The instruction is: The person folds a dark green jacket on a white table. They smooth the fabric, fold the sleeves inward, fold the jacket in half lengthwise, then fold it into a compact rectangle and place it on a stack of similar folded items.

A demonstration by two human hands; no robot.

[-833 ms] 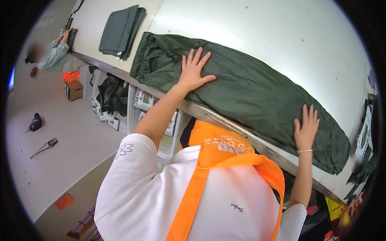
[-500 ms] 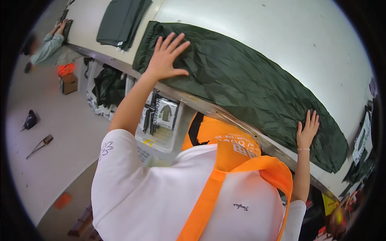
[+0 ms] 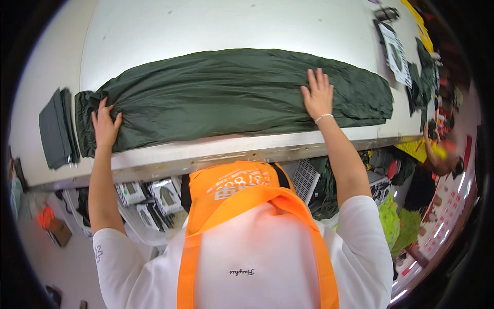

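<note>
Right now I see both hands pressed flat on a long dark green fabric bundle that lies lengthwise across the white table, close to its near edge. My left hand rests on the bundle's left end, fingers spread and open, palm down, gripping nothing. My right hand lies flat on the bundle toward its right end, fingers straight and together, also open; a thin bracelet sits at that wrist. The fabric is wrinkled and slightly puffed between the hands. Just left of the bundle, a smaller folded dark grey cloth lies on the table, apart from my left hand. At the far right of the table lies a printed sheet. Below the table edge, packaged goods sit on a shelf.
</note>
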